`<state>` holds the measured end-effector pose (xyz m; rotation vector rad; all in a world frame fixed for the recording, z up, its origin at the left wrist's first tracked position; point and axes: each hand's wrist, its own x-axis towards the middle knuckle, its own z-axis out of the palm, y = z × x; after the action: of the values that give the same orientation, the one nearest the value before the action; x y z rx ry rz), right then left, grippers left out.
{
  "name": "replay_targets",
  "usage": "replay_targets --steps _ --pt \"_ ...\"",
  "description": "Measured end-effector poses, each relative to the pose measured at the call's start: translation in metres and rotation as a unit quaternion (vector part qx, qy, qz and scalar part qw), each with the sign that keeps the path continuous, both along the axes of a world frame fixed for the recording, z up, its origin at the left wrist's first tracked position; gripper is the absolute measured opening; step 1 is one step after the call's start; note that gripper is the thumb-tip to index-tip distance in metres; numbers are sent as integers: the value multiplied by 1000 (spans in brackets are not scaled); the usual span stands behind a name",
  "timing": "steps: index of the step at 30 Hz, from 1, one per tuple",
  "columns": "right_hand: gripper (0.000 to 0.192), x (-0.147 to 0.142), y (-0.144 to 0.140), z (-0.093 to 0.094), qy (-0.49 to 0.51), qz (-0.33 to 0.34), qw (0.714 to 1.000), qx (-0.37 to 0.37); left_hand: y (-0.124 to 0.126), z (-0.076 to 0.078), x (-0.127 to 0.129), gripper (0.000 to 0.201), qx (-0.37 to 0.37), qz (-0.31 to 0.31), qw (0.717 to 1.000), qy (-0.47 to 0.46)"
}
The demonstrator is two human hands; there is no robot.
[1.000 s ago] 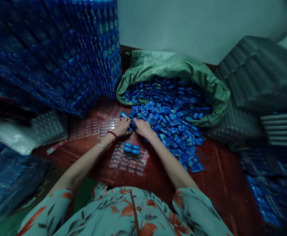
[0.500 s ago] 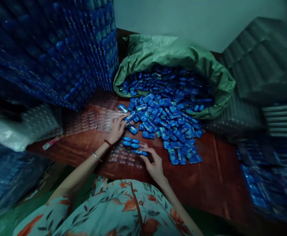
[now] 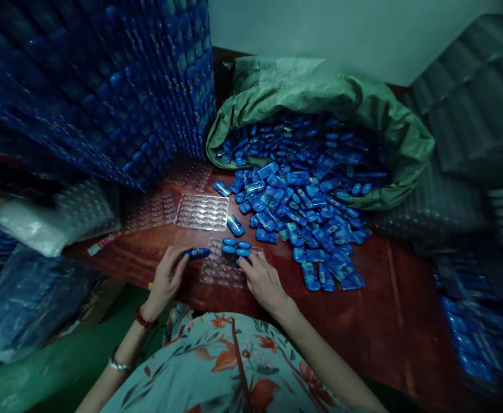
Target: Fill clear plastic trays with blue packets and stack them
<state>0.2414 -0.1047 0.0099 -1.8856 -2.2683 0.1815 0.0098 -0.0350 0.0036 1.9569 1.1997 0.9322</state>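
Observation:
My left hand (image 3: 171, 274) is closed on a small blue packet (image 3: 197, 253), just left of a clear plastic blister tray (image 3: 221, 276). Several blue packets (image 3: 236, 247) sit side by side in the tray's far part. At the tray's right side is my right hand (image 3: 265, 281), fingers pinched and pointing down at the cavities. A sliver of blue shows under those fingertips; the rest of that packet is hidden by the hand. Beyond the tray lies a loose blue packet (image 3: 235, 225).
A green sack (image 3: 410, 143) lies on its side, spilling a heap of blue packets (image 3: 294, 201) across the red-brown table (image 3: 363, 332). Another clear tray (image 3: 203, 212) lies beyond my left hand. Tall stacks of filled trays (image 3: 148, 115) rise at left; grey tray stacks (image 3: 470, 103) stand at right.
My left hand has come back from the heap's edge toward me, now with a blue packet. My right hand has turned its fingertips down onto the tray with its packet. The view has shifted slightly.

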Motion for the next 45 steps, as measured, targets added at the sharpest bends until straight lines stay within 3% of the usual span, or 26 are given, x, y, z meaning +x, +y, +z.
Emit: replay_targets --steps 4,10,13,17,22,27,30,32,36,39,42,45 --pt "30 -1 2 0 -13 19 1000 -5 -22 -10 12 35 43 -111 990 70" --pt "40 10 -7 -17 99 35 993 48 -12 -33 29 44 181 -190 949 174" --pt "45 10 -17 -27 133 20 986 99 -2 -27 30 40 226 -242 915 232" --pt "29 9 -22 -32 143 -26 977 156 5 -8 38 31 234 -330 864 301" --pt "23 21 14 -15 205 -104 962 147 11 -1 53 22 267 -382 825 319" --pt "25 23 86 0 53 -122 991 14 6 -9 48 33 313 -329 849 270" --pt "33 19 114 -3 -17 -94 992 -77 5 -15 42 37 311 -277 886 203" --pt "32 19 120 -6 -20 -76 992 -99 17 -17 43 34 291 -223 918 153" --pt "21 33 104 -4 46 -124 991 -30 87 -14 62 27 176 -41 975 127" --pt "19 52 75 7 174 -163 971 35 155 -11 87 46 79 29 979 188" --pt "20 68 37 20 289 -164 942 51 200 -14 113 67 -18 20 965 262" --pt "23 72 -2 26 375 -158 913 22 216 -22 128 73 -70 -26 956 285"
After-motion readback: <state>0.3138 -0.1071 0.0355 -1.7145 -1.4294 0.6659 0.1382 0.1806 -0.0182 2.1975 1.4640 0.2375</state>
